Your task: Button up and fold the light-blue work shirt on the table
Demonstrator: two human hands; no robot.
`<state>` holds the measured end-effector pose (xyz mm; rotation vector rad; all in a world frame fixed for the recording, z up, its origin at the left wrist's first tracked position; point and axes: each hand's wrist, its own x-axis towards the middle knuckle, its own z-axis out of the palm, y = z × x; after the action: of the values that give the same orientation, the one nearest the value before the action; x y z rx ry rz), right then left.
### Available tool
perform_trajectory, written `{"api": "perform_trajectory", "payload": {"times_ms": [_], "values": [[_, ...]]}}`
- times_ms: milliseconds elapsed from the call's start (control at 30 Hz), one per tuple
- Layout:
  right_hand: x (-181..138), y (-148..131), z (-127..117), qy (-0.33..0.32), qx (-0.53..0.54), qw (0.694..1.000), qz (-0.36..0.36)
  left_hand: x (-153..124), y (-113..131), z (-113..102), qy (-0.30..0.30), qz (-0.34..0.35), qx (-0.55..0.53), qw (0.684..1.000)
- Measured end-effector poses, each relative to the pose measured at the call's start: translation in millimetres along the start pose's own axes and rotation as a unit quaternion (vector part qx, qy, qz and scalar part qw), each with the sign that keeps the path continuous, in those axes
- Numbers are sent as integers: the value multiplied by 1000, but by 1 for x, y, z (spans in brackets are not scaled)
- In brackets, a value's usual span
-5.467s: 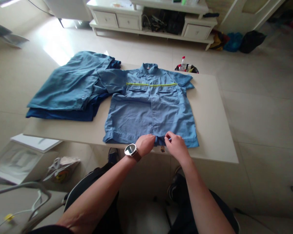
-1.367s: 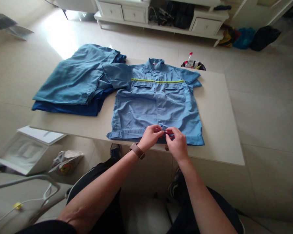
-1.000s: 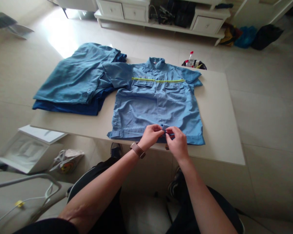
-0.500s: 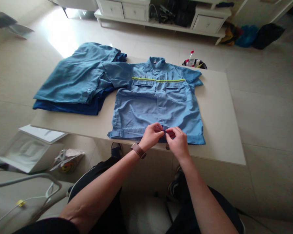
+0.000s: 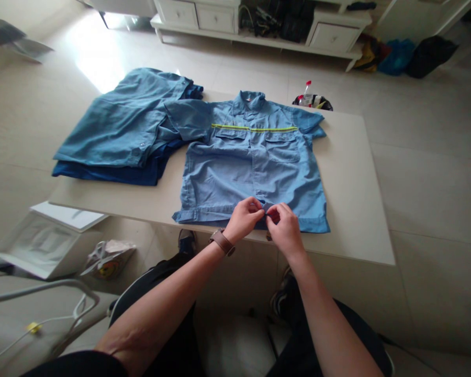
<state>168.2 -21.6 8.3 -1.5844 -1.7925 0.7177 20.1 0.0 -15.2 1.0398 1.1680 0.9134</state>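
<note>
Clothes stack (image 5: 121, 118): at the left of the table (image 5: 353, 209).
Shirt (image 5: 220, 170): front up on the table, one sleeve touching the stack.
Left hand (image 5: 243, 219): pinching the hem (image 5: 215, 215) at the front opening.
Right hand (image 5: 284, 228): pinching beside it; apart earlier, the fingertips now meet, suggesting close work there has begun.

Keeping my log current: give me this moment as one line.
left hand: pinching shirt at hem | right hand: pinching beside it | shirt: front up on table | garment stack: left of shirt
</note>
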Motion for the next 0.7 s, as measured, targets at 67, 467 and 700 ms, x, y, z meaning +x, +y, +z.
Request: {"api": "perform_trajectory", "payload": {"times_ms": [67, 467, 700], "values": [[0, 0, 1, 1, -3, 1000, -5, 0, 1, 0, 2, 1, -2, 1000], [-1, -4, 1, 9, 6, 1000, -12, -2, 8, 1, 8, 26, -15, 1000], [-3, -3, 1, 12, 7, 1000, 1, -2, 8, 0, -3, 29, -16, 999]]}}
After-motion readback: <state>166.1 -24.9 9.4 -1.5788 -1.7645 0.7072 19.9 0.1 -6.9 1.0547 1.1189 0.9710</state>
